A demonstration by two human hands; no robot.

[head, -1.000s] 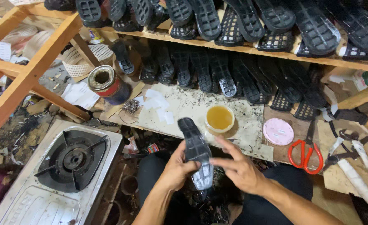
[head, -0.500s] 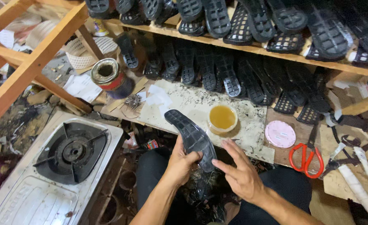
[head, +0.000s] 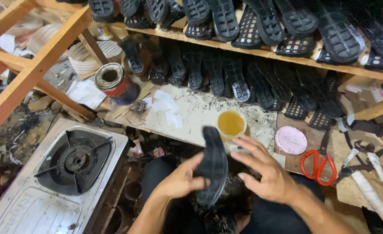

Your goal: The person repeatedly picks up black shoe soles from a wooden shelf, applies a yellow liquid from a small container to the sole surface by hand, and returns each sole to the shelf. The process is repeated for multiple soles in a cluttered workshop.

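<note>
sole turned over in the hands

the left hand [head: 180,182] grips the black rubber sole [head: 212,167] by its edge, just in front of the workboard's near edge. half a second ago its tread faced up; now the smooth side shows, so it has been flipped. the right hand [head: 265,173] has let go and hovers beside it, fingers spread. on the board: one cup of amber liquid [head: 231,124], one pink lid [head: 291,140], one pair of red scissors [head: 316,164]. one gas burner [head: 72,161] sits left.
</note>
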